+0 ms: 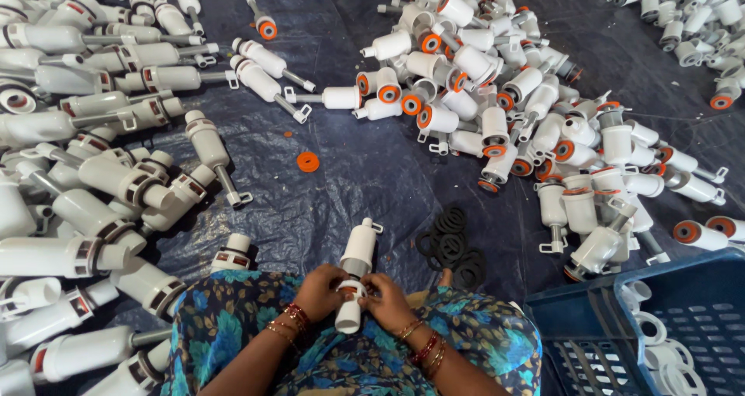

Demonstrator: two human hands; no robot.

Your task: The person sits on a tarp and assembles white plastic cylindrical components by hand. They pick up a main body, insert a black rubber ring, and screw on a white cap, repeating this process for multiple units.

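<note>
Dark tarpaulin (349, 179) floor; blue crate (698, 287) holds white plastic rings (660, 349).

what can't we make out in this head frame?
- Head view: middle of the white plastic part, covered by left hand and right hand.
- Blue crate: cut off by the right and bottom edges.
- Black rubber rings: overlapping, count unclear.

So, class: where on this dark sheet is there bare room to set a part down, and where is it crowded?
Bare sheet runs down the middle, between the left pile and the right pile, broken only by an orange ring. A smaller patch lies between the black rings and the right pile. Both piles are crowded, and so is the crate.
</note>
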